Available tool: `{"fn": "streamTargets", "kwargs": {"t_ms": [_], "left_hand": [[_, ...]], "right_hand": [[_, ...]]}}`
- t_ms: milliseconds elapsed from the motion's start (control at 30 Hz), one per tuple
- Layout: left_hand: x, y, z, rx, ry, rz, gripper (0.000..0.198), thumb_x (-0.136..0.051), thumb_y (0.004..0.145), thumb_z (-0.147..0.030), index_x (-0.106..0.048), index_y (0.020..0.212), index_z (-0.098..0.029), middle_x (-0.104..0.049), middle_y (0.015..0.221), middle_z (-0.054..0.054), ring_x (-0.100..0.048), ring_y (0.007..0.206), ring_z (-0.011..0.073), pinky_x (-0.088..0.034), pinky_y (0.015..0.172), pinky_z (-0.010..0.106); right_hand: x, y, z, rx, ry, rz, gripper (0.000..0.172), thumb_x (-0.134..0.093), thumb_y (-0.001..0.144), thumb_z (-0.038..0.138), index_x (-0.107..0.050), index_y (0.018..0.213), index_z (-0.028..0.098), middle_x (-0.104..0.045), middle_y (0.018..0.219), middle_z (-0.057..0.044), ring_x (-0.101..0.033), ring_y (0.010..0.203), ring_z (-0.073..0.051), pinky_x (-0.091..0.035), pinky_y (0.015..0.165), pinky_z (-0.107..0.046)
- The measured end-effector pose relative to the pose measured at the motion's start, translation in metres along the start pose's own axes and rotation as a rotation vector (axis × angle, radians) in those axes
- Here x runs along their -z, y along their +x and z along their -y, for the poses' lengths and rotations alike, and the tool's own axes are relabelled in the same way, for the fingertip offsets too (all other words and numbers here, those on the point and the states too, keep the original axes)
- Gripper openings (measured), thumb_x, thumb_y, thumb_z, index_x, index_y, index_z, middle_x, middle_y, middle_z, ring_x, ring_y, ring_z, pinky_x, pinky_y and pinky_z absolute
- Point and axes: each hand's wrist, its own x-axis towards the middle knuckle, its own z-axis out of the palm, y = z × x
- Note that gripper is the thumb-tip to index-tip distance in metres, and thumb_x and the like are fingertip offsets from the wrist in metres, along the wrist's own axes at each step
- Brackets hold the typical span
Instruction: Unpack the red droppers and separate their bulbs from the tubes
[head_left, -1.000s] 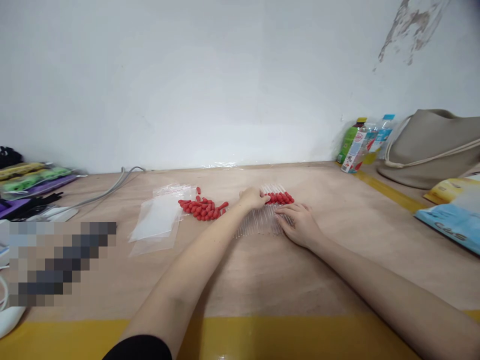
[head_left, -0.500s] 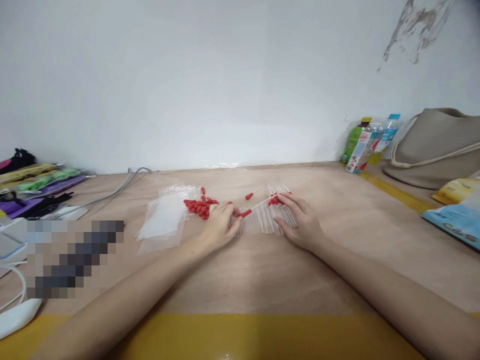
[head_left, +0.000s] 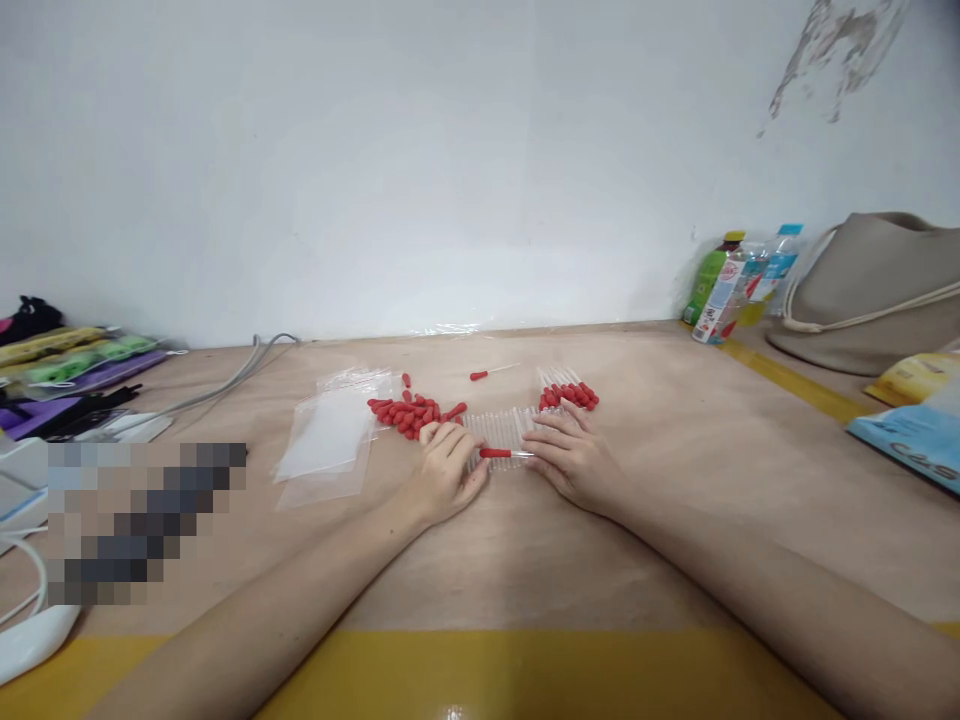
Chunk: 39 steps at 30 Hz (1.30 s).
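Observation:
Between my two hands lies a glass dropper [head_left: 496, 453] with a red rubber bulb, nearly level. My left hand [head_left: 448, 468] pinches it at the bulb. The fingers of my right hand [head_left: 574, 462] are closed round the end of its clear tube. Under and behind the hands, a row of clear glass tubes [head_left: 496, 428] lies side by side. A pile of red rubber bulbs [head_left: 409, 415] is just beyond my left hand. Past my right hand lies a group of droppers with red bulbs [head_left: 568, 394], tubes pointing away. One single dropper [head_left: 480, 376] lies farther back.
Clear zip bags [head_left: 322, 435] lie left of the bulbs. A grey cable [head_left: 225, 382] and packaged items [head_left: 97, 360] are at far left. Bottles [head_left: 724, 295], a beige bag [head_left: 877, 285] and a blue packet [head_left: 911, 440] stand or lie at right. The wall runs behind.
The dropper between my hands has gone from slanted to nearly level and come nearer to me. My right hand has moved left and closer, uncovering the dropper group. The single dropper has shifted left.

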Motion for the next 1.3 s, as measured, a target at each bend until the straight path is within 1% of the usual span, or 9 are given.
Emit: {"fn": "streamTargets", "kwargs": {"t_ms": [100,267,400,567,967,1067,1167,1233,1300], "left_hand": [[0.001,0.005,-0.005,-0.019,0.018,0.046,0.030,-0.053,0.079,-0.037,-0.055,0.104,-0.020,-0.061,0.102,0.007,-0.052,0.096,0.0208,-0.028,0.087,0.039],[-0.004,0.007,-0.008,-0.110,0.004,0.064,0.013,-0.049,0.084,-0.027,-0.061,0.088,-0.023,-0.066,0.091,0.000,-0.055,0.091,0.0153,-0.026,0.093,0.039],[-0.005,0.005,-0.008,-0.143,0.006,0.050,0.014,-0.049,0.084,-0.025,-0.061,0.091,-0.022,-0.067,0.093,0.001,-0.056,0.094,0.0157,-0.025,0.096,0.040],[-0.001,0.005,-0.009,-0.203,0.007,0.076,0.016,-0.046,0.085,-0.023,-0.061,0.090,-0.021,-0.067,0.095,0.003,-0.055,0.098,0.0181,-0.023,0.098,0.044],[0.007,0.003,-0.008,-0.202,0.012,0.116,0.017,-0.045,0.085,-0.023,-0.062,0.085,-0.021,-0.068,0.089,0.002,-0.056,0.099,0.0184,-0.024,0.098,0.045],[0.013,-0.001,0.000,-0.112,0.022,0.068,0.017,-0.045,0.085,-0.022,-0.062,0.084,-0.022,-0.067,0.087,0.001,-0.057,0.094,0.0175,-0.030,0.094,0.042],[0.020,0.001,0.013,0.012,0.014,-0.001,0.016,-0.048,0.083,-0.027,-0.063,0.086,-0.021,-0.064,0.087,0.003,-0.056,0.084,0.0163,-0.041,0.080,0.035],[0.022,0.007,0.024,0.123,-0.013,-0.038,0.020,-0.047,0.084,-0.029,-0.063,0.091,-0.021,-0.059,0.087,0.005,-0.054,0.081,0.0154,-0.044,0.074,0.030],[0.025,0.016,0.038,0.261,-0.013,-0.049,0.024,-0.043,0.085,-0.029,-0.062,0.095,-0.020,-0.054,0.088,0.006,-0.052,0.083,0.0160,-0.045,0.075,0.030]], "right_hand": [[-0.001,0.001,0.003,0.014,0.032,-0.003,0.017,-0.049,0.084,0.025,-0.065,0.090,0.024,-0.068,0.091,0.000,-0.055,0.100,-0.019,-0.022,0.103,-0.048],[-0.002,0.003,0.008,0.045,0.089,-0.014,0.019,-0.049,0.084,0.026,-0.064,0.094,0.021,-0.068,0.092,-0.002,-0.057,0.098,-0.019,-0.028,0.102,-0.048],[-0.005,0.002,0.008,0.073,0.162,-0.029,0.022,-0.046,0.086,0.026,-0.062,0.099,0.021,-0.068,0.093,-0.004,-0.057,0.099,-0.018,-0.033,0.100,-0.048],[-0.005,0.001,0.007,0.157,0.260,-0.055,0.020,-0.044,0.086,0.019,-0.061,0.095,0.018,-0.068,0.090,-0.005,-0.058,0.098,-0.015,-0.040,0.098,-0.040],[0.003,-0.009,0.002,0.203,0.260,-0.059,0.025,-0.044,0.084,0.014,-0.058,0.105,0.019,-0.066,0.097,-0.005,-0.054,0.106,-0.016,-0.040,0.099,-0.040],[0.010,-0.015,-0.012,0.082,0.244,-0.109,0.026,-0.045,0.084,0.016,-0.058,0.105,0.021,-0.066,0.097,-0.004,-0.056,0.100,-0.017,-0.043,0.092,-0.038],[0.016,-0.014,-0.024,-0.179,0.100,-0.178,0.022,-0.049,0.083,0.022,-0.062,0.101,0.022,-0.067,0.085,-0.003,-0.059,0.079,-0.015,-0.044,0.078,-0.033],[0.016,-0.010,-0.025,-0.302,-0.041,-0.141,0.022,-0.048,0.084,0.025,-0.064,0.099,0.021,-0.067,0.076,-0.003,-0.057,0.070,-0.015,-0.039,0.073,-0.032],[0.015,-0.006,-0.023,-0.365,-0.128,-0.071,0.026,-0.045,0.084,0.023,-0.063,0.102,0.020,-0.066,0.075,-0.004,-0.057,0.072,-0.016,-0.035,0.071,-0.032]]}}
